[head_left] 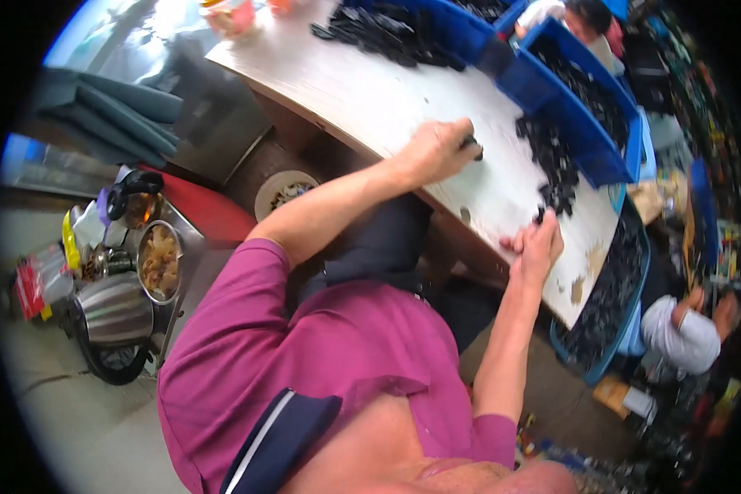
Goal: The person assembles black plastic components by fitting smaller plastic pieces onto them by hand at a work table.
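Note:
My left hand (pixel 443 154) is closed over the white worktable (pixel 354 99), holding a small black part (pixel 470 146) that pokes out past the fingers. Near the table's right side, my right hand (pixel 538 245) pinches another small black part (pixel 540 216) between thumb and fingertips. Just beyond it lies a loose row of small black parts (pixel 549 160). A heap of longer black pieces (pixel 387 34) rests at the far side of the table. The exact kind of these parts is too small to make out.
Blue bins (pixel 543 103) of black parts line the table's far right. A blue tub (pixel 644 280) of black parts stands beyond the right edge. At left are a metal kettle (pixel 119 309), a bowl of food (pixel 161 262) and a bucket (pixel 263 198). Other people work at right.

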